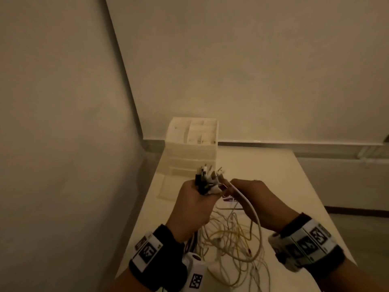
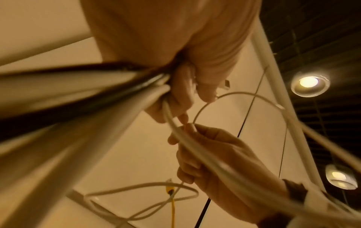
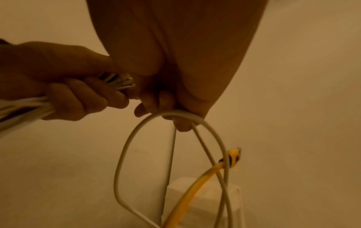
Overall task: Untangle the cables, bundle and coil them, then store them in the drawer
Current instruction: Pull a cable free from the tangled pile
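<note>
Gripping the plugs (image 1: 207, 180), the left hand (image 1: 193, 209) anchors limp, light cables (image 1: 233, 239); right hand (image 1: 254, 201) pinches one white cable (image 1: 249, 207) near its plug.

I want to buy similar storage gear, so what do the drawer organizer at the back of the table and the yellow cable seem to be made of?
The drawer organizer looks like translucent, frosted plastic: its pale walls let the inner dividers show faintly. The yellow cable seems to have a smooth rubbery or plastic jacket with a moulded yellow-and-black end, though dim light leaves the finish uncertain.

cable tangle (image 1: 233, 247) strands blurred, lower loops cut off
</note>
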A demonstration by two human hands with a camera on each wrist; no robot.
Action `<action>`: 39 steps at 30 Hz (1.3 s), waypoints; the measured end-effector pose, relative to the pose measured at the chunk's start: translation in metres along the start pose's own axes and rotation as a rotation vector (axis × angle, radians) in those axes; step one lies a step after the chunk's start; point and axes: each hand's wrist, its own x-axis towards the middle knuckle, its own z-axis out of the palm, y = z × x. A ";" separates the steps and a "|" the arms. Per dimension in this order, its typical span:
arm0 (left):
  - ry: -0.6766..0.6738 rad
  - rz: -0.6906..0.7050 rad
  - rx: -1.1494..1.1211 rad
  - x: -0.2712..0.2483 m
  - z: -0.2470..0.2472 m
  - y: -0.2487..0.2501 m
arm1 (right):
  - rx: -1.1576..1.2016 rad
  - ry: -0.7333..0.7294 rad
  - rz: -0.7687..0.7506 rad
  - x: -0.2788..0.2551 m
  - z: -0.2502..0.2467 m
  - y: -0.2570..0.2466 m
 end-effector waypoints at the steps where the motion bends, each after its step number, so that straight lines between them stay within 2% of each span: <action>1: 0.002 -0.056 -0.087 0.002 0.002 -0.003 | -0.002 -0.002 0.015 -0.002 -0.003 0.002; 4: -0.105 -0.156 -0.261 0.005 0.003 -0.005 | -0.011 -0.006 0.040 -0.011 -0.005 0.010; 9: -0.338 -0.270 -0.104 0.012 0.010 -0.002 | -0.077 -0.099 0.044 -0.017 0.000 0.016; 12: -0.255 -0.276 -0.106 0.011 0.018 -0.004 | -0.032 -0.053 0.059 -0.021 -0.001 0.020; 14: -0.174 -0.219 -0.157 0.008 0.021 -0.002 | 0.070 0.011 0.044 -0.025 0.003 0.020; 18: -0.045 -0.096 -0.407 0.010 0.004 0.020 | 0.248 0.116 0.134 -0.043 0.034 0.033; 21: 0.027 0.000 -0.457 0.013 -0.017 0.030 | 0.209 0.186 0.185 -0.051 0.056 0.051; 26: 0.125 0.072 -0.624 0.000 -0.046 0.035 | 0.118 0.118 0.241 -0.044 0.075 0.073; 31: 0.204 0.172 -0.734 -0.017 -0.087 0.039 | 0.081 0.101 0.409 -0.057 0.091 0.112; 35: 0.148 0.156 -0.766 -0.030 -0.099 0.026 | -0.027 0.210 0.403 -0.052 0.095 0.125; 39: 0.162 0.187 -0.755 -0.039 -0.111 0.028 | -0.069 0.268 0.599 -0.047 0.099 0.142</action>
